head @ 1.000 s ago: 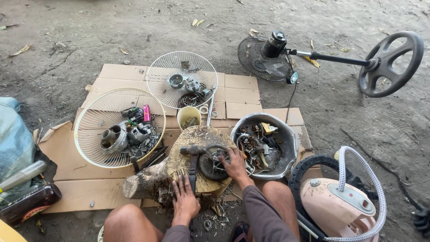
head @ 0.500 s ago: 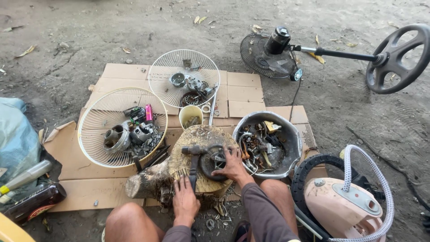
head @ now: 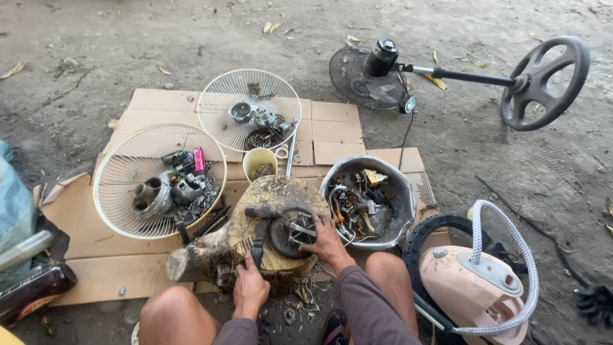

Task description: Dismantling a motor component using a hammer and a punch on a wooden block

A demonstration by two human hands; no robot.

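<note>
A wooden stump [head: 281, 191] lies on flattened cardboard [head: 159, 102] in front of my knees. On its top sits a round black motor part [head: 288, 229] with metal in its middle. My right hand [head: 327, 241] grips that part at its right rim. My left hand [head: 250, 289] is closed around the handle of a dark hammer [head: 259, 220], whose head rests on the stump just left of the part.
Two white fan grilles [head: 108, 185] [head: 220, 96] hold small motor parts. A yellow cup [head: 258, 164] stands behind the stump. A dented metal bowl [head: 402, 191] of scrap sits right. A pink appliance [head: 472, 287] with hose lies near my right knee. A standing fan [head: 383, 70] lies on the dirt.
My left hand has slid up from the ground onto the hammer handle and taken hold of it. My right hand stays on the motor part.
</note>
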